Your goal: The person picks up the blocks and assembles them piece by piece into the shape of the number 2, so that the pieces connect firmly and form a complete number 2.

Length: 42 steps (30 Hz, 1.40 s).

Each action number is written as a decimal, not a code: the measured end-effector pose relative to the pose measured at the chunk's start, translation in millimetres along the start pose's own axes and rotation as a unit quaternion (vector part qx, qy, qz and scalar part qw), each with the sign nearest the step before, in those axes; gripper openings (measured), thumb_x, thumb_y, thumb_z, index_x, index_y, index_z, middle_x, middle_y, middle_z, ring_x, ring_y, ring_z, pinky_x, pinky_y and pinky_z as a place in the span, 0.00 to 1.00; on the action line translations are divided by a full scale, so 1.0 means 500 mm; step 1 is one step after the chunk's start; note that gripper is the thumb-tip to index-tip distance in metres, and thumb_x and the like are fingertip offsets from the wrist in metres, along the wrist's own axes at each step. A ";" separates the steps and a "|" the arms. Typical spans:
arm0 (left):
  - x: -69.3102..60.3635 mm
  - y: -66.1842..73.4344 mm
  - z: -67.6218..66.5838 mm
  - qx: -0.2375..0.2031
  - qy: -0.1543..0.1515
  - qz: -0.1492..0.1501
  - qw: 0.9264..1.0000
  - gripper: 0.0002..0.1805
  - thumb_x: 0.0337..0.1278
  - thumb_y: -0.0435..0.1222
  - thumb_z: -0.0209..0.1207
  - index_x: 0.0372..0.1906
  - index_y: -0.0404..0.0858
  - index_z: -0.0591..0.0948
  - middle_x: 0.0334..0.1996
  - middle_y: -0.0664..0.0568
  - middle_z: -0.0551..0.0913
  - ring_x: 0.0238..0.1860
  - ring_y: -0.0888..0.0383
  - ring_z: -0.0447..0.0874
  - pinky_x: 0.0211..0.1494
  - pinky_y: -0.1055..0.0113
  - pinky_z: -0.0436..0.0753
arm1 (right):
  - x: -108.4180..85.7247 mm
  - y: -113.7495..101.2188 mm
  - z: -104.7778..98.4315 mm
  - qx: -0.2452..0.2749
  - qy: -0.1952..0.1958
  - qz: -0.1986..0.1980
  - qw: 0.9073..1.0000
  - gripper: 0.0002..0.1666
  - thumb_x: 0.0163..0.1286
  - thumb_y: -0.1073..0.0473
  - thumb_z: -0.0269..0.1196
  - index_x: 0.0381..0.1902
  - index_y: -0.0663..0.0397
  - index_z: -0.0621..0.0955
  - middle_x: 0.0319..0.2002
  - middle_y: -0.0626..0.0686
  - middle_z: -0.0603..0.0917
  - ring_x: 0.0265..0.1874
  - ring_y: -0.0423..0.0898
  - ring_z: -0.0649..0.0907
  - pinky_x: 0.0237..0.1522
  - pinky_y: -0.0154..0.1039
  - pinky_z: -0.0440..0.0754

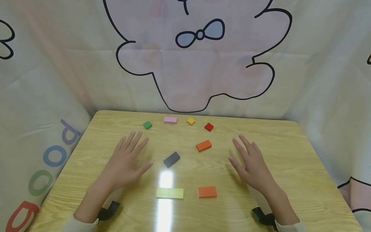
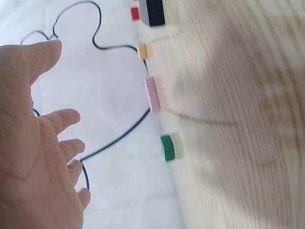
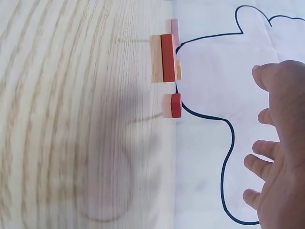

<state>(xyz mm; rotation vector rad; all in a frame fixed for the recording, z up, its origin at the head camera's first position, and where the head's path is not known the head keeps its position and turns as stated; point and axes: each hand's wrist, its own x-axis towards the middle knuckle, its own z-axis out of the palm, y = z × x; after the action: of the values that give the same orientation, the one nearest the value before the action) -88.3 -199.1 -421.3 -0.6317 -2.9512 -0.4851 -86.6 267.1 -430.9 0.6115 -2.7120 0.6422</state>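
My left hand (image 1: 124,164) is over the left half of the table with its fingers spread, holding nothing. A green block (image 1: 147,125) lies just beyond its fingertips, and a dark grey block (image 1: 172,159) lies right of its thumb. On the other side my right hand (image 1: 252,166) is also spread and holds nothing. Nearest to it are an orange block (image 1: 204,145) and a small red block (image 1: 209,127). A yellow-green block (image 1: 169,193) and a second orange block (image 1: 207,192) lie between the forearms. At the back are a pink block (image 1: 170,120) and a yellow block (image 1: 190,121).
The wooden table (image 1: 290,154) has its far edge against a pale printed cloth (image 1: 313,80). Cloth also hangs along both sides. Light glares off the tabletop near the yellow-green block. Dark wrist straps (image 1: 108,211) show below both hands.
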 end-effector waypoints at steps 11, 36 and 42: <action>-0.003 0.064 0.017 -0.013 -0.002 0.050 0.999 0.46 0.69 0.63 0.60 0.84 0.51 0.61 0.87 0.48 0.53 0.87 0.44 0.49 0.88 0.44 0.47 | -0.016 -0.028 0.018 0.012 -0.028 -0.007 1.000 0.44 0.71 0.55 0.71 0.81 0.48 0.67 0.82 0.61 0.63 0.76 0.68 0.69 0.72 0.72 0.66; -0.002 0.163 0.077 -0.047 -0.055 0.122 0.990 0.30 0.68 0.56 0.64 0.69 0.47 0.81 0.59 0.54 0.85 0.57 0.57 0.84 0.64 0.56 0.83 | -0.040 -0.134 0.067 0.021 -0.109 -0.073 0.991 0.34 0.71 0.49 0.72 0.71 0.49 0.79 0.69 0.52 0.81 0.66 0.49 0.84 0.61 0.50 0.86; -0.006 0.169 0.072 -0.063 -0.091 0.110 0.988 0.33 0.65 0.58 0.66 0.70 0.48 0.80 0.64 0.54 0.83 0.63 0.55 0.83 0.66 0.55 0.83 | -0.046 -0.145 0.077 0.013 -0.105 -0.100 0.989 0.27 0.67 0.51 0.75 0.62 0.50 0.84 0.60 0.47 0.85 0.59 0.44 0.85 0.58 0.45 0.86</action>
<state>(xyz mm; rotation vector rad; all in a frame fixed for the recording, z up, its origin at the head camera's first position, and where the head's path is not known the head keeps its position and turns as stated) -51.0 -115.5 -431.3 -1.0562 -2.9820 -0.6271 -39.7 197.5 -446.2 0.9942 -2.7853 0.5910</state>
